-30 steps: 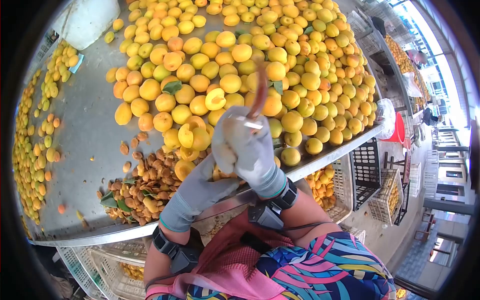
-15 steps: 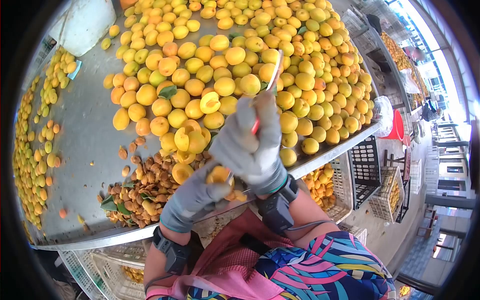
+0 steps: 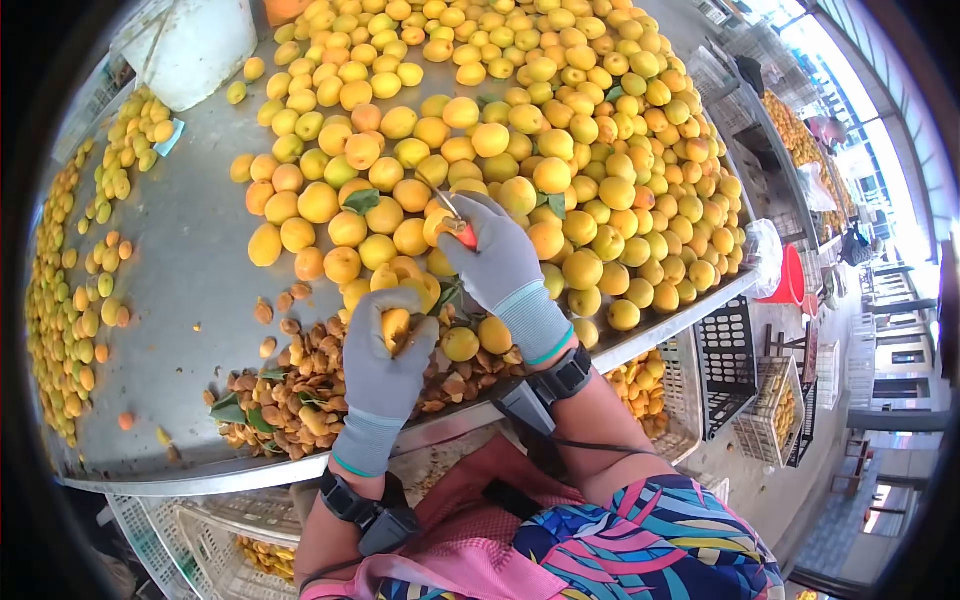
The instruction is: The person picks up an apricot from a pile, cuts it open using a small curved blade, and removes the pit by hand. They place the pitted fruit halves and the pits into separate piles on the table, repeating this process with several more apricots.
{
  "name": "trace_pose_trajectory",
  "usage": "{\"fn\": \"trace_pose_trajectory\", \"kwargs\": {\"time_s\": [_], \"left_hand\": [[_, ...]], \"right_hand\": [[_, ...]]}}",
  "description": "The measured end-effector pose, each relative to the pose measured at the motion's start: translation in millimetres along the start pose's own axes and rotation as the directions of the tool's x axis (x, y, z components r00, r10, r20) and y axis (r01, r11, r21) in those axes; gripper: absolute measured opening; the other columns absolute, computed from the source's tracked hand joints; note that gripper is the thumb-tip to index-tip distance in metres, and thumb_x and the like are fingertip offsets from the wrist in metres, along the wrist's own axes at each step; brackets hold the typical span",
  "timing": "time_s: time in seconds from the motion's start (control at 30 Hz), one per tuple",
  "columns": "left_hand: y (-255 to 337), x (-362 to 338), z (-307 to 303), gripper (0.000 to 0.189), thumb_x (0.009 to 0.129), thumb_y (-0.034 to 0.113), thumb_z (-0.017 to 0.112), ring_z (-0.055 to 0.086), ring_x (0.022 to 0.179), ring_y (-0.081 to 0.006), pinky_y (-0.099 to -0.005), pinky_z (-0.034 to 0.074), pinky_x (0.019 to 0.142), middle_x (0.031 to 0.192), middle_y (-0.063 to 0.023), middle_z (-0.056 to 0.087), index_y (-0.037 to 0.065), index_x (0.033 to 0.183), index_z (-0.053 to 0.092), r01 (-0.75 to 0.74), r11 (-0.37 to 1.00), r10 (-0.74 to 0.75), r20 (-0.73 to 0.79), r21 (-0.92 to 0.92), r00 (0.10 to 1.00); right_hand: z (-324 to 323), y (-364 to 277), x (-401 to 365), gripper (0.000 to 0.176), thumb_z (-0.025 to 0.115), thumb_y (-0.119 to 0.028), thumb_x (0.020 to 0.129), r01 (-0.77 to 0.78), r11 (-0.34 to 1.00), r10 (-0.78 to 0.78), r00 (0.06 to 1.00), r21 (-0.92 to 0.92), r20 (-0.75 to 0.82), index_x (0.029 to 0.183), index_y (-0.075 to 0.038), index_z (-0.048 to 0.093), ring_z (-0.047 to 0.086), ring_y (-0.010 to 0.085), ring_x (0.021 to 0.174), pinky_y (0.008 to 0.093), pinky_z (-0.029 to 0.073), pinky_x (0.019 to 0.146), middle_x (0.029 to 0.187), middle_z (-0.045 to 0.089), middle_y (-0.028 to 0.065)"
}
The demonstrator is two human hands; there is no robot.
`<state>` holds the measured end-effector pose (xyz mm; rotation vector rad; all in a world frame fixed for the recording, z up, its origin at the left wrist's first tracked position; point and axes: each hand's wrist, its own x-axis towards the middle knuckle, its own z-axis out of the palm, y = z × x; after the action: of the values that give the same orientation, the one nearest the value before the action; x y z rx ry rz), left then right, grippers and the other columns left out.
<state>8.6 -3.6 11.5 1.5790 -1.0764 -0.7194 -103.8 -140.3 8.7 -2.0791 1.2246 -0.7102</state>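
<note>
My left hand [image 3: 378, 365], in a grey glove, is closed around a cut apricot [image 3: 396, 326] above the near edge of the metal table. My right hand [image 3: 503, 258], gloved too, grips a small knife [image 3: 464, 234] with a red handle; its thin blade points up and left. The fingers of that hand are against a whole-looking apricot [image 3: 437, 226] at the edge of the heap; whether they grasp it is hard to tell. Several opened apricots [image 3: 408, 275] lie just beyond my left hand. A heap of brown apricot pits [image 3: 300, 392] is beside my left wrist.
A big pile of apricots [image 3: 580, 140] covers the table's right and far parts. More lie along the left edge [image 3: 60, 330]. A white bucket [image 3: 200, 55] stands at the far left. Below the table are crates [image 3: 680, 380] of apricot pieces. A red bucket [image 3: 788, 275] is to the right.
My right hand has turned the knife from pointing up to pointing left and reached out to the heap. My left hand has moved slightly forward, holding cut fruit in both frames.
</note>
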Motion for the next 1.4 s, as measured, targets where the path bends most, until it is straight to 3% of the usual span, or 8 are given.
{"fn": "trace_pose_trajectory", "kwargs": {"time_s": [0.3,0.63,0.73,0.9,1.03,1.13,1.2,1.4], "left_hand": [[-15,11,-5,0.041,0.08,-0.003,0.064,0.058,0.102,-0.0166,-0.0298,0.046,0.093,0.109,-0.0078,0.059,0.002,0.119,0.052,-0.091,0.995,0.089,-0.048,-0.034,0.995],[-9,10,-7,0.036,0.085,0.0,0.061,0.06,0.096,-0.0166,-0.03,0.049,0.087,0.11,-0.0096,0.06,0.002,0.12,0.055,0.087,0.996,-0.088,-0.042,-0.02,0.995],[-13,9,0,0.041,0.084,0.002,0.064,0.059,0.103,-0.0175,-0.03,0.048,0.089,0.122,-0.0129,0.057,0.002,0.124,0.054,0.104,0.788,-0.123,0.011,-0.607,0.992],[-24,-4,-15,0.029,0.084,0.002,0.065,0.057,0.115,-0.0219,-0.0316,0.048,0.091,0.135,-0.0174,0.05,0.001,0.113,0.063,-0.115,0.968,0.109,0.038,0.224,0.993],[-63,-20,-27,0.02,0.081,0.001,0.068,0.058,0.113,-0.0217,-0.032,0.048,0.089,0.134,-0.018,0.05,0.001,0.102,0.068,-0.177,0.948,0.162,0.077,0.265,0.984],[-53,-21,-22,0.034,0.082,0.005,0.065,0.059,0.112,-0.0239,-0.0352,0.049,0.087,0.133,-0.0199,0.051,0.003,0.116,0.061,0.123,0.934,-0.032,0.266,-0.335,0.963],[-6,-12,-6,0.059,0.084,0.018,0.062,0.05,0.123,-0.0273,-0.0396,0.041,0.099,0.139,-0.0197,0.044,0.005,0.138,0.042,0.508,0.207,0.092,0.534,-0.836,0.841],[21,-7,15,0.087,0.082,0.037,0.06,0.022,0.142,-0.0302,-0.0425,0.013,0.116,0.152,-0.0178,0.025,0.003,0.15,0.018,0.367,0.488,0.068,0.454,-0.792,0.888]], "right_hand": [[6,-11,0,0.041,0.064,-0.02,0.081,-0.036,0.957,0.096,0.975,-0.288,0.199,0.12,-0.013,0.053,0.061,0.0338,0.097,0.0429,0.052,0.078,0.12,0.052,0.0133],[-16,-40,-24,0.04,0.069,-0.019,0.077,-0.158,0.909,0.065,0.967,0.385,0.245,0.109,-0.003,0.05,0.063,0.0247,0.07,0.0336,0.049,0.064,0.079,0.059,0.0105],[-12,-47,-31,0.042,0.068,-0.02,0.078,-0.037,0.955,-0.049,0.959,0.296,0.278,0.111,-0.003,0.049,0.062,0.0225,0.062,0.0326,0.048,0.056,0.078,0.059,0.0114],[-5,-44,-38,0.044,0.067,-0.02,0.079,-0.045,0.948,-0.054,0.953,0.314,0.298,0.114,-0.002,0.046,0.063,0.0225,0.064,0.0331,0.049,0.058,0.078,0.059,0.0118],[-28,-57,-42,0.045,0.067,-0.02,0.081,-0.278,0.84,0.014,0.87,0.466,0.494,0.117,-0.003,0.046,0.062,0.0145,0.062,0.0274,0.048,0.053,0.077,0.059,0.0075],[-47,-59,-50,0.051,0.069,-0.021,0.081,-0.499,0.688,0.074,0.77,0.526,0.634,0.122,-0.004,0.045,0.059,0.0094,0.061,0.0235,0.047,0.051,0.078,0.059,0.0039],[-60,-58,-60,0.054,0.07,-0.022,0.081,-0.515,0.662,0.085,0.773,0.544,0.629,0.125,-0.005,0.045,0.058,0.0073,0.06,0.0219,0.046,0.05,0.078,0.058,0.0022],[-143,16,-108,0.044,0.069,-0.024,0.081,-0.106,0.981,0.078,0.982,0.161,0.173,0.12,-0.005,0.058,0.065,0.0155,0.074,0.0308,0.052,0.065,0.084,0.066,0.0088]]}}
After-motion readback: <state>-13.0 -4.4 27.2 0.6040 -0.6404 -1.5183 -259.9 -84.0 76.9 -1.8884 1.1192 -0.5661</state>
